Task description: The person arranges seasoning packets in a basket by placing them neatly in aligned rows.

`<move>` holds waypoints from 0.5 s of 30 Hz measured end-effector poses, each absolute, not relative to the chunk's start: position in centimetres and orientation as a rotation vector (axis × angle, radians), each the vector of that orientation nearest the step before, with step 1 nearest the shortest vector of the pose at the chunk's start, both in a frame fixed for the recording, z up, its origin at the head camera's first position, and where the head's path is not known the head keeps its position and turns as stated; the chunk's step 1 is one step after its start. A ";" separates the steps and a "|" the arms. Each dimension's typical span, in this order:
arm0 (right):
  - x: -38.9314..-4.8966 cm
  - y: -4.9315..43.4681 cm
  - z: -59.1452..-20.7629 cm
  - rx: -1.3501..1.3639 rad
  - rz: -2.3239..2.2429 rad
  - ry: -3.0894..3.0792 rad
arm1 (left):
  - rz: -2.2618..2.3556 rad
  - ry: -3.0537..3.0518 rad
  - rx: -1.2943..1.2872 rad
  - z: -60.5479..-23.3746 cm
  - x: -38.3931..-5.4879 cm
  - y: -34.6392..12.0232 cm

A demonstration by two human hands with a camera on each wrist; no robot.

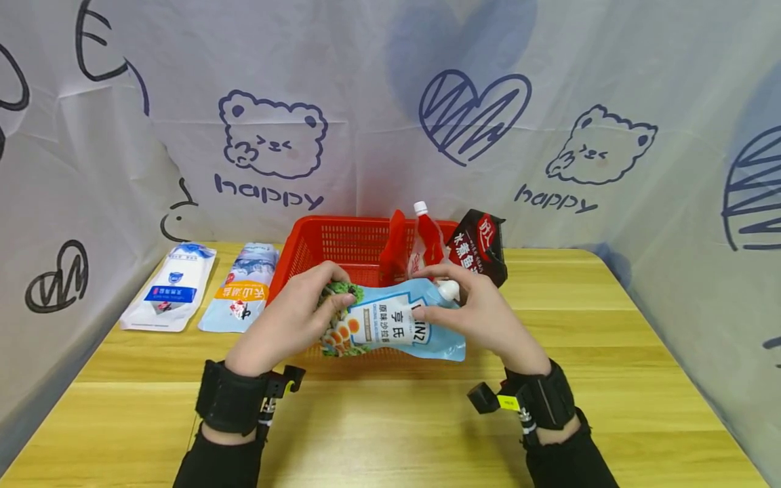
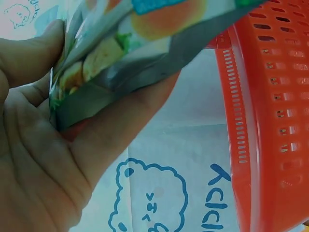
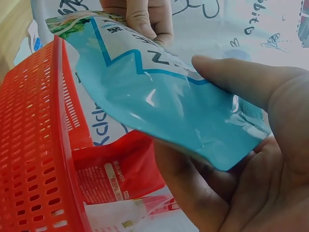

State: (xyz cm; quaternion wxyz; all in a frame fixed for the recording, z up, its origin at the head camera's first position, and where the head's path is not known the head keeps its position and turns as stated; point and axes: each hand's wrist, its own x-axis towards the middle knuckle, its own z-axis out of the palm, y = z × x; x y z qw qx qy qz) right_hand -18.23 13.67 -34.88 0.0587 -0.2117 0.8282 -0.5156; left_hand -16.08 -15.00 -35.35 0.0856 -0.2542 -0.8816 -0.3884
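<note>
Both hands hold a light blue pouch of salad dressing sideways in front of the red basket, its white cap pointing right. My left hand grips the bottom end, thumb on the printed face; in the left wrist view the fingers pass behind the pouch. At the capped end, my right hand pinches the pouch, with the thumb on the front and fingers behind, as the right wrist view shows on the blue pouch. The red plastic basket stands just behind, partly covered by the hands and pouch.
Inside the basket stand a red packet, a white-capped red pouch and a black seasoning packet leaning over the right rim. Left of it, two salt bags lie on the wooden table. A printed cloth hangs behind.
</note>
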 end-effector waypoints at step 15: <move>-17.9 13.8 -34.9 -0.653 -1.568 2.473 | -1.310 -2.625 -0.655 -35.3 -16.1 -15.1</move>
